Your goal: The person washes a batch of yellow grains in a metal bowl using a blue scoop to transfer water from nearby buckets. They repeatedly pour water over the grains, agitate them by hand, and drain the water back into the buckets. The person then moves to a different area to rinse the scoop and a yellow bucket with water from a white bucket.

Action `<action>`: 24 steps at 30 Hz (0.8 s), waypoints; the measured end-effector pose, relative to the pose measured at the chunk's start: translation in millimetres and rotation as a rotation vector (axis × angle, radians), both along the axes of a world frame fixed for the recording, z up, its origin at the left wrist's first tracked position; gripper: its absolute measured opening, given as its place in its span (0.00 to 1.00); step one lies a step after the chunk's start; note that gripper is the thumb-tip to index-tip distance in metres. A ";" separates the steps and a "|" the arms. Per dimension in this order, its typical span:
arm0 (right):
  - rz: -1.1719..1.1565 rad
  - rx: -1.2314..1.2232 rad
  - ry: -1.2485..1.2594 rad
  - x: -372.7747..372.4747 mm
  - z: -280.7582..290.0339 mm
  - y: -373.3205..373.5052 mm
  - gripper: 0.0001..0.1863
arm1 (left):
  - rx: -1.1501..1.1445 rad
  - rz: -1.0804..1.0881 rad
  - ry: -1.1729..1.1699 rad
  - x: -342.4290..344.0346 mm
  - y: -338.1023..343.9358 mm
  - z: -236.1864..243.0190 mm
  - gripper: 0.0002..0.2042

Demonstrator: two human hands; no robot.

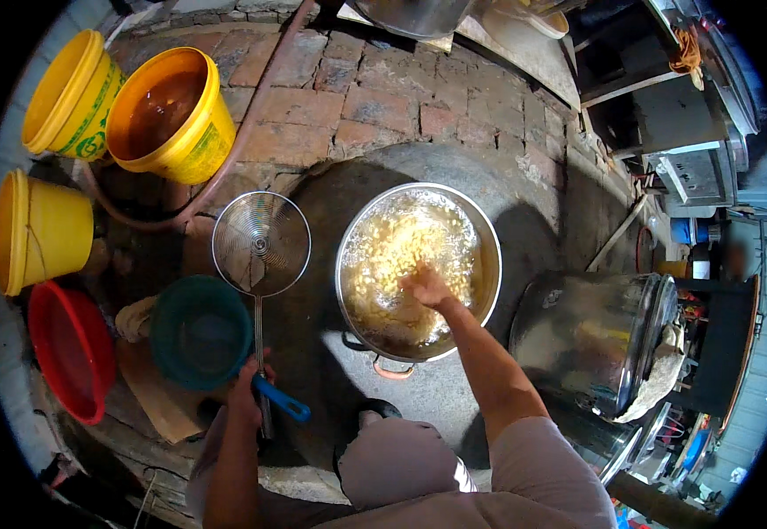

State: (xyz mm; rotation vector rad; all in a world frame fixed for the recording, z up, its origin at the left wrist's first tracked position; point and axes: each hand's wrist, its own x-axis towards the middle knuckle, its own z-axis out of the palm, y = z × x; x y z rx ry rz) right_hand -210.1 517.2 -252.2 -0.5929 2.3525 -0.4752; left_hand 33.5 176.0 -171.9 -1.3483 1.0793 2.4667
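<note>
A wide steel pot [346, 295] holds bubbly liquid full of small pale-yellow pieces. My right hand [427, 289] reaches into it, fingertips hidden among the pieces. Left of the pot, my left hand [247, 381] is closed around the long metal handle of a round wire skimmer [261, 231], held with its mesh flat above the floor. Just beside that hand is a teal plastic basin or dipper [196, 326] with a bright blue handle [286, 398].
Yellow buckets [48, 234], one with reddish-brown contents, and a red basin [70, 348] line the left side, near a hose [198, 207] on brickwork. A large steel vessel [577, 344] stands close on my right. Metal racks [692, 176] and boards [533, 62] lie beyond.
</note>
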 end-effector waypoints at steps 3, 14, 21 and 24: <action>-0.345 -0.107 -0.358 16.6 8.4 -26.7 0.25 | 0.082 -0.042 0.009 0.5 -1.4 -4.8 0.17; -0.450 -0.637 -0.577 7.9 96.9 -49.5 0.36 | 0.057 0.021 0.029 -6.9 8.1 6.5 0.16; -0.382 -0.237 0.253 1.5 126.7 5.6 0.32 | -0.076 -0.051 -0.047 1.8 5.7 1.4 0.18; -0.490 0.034 0.908 -6.0 113.3 57.4 0.30 | -0.074 -0.046 -0.090 7.0 3.4 6.9 0.19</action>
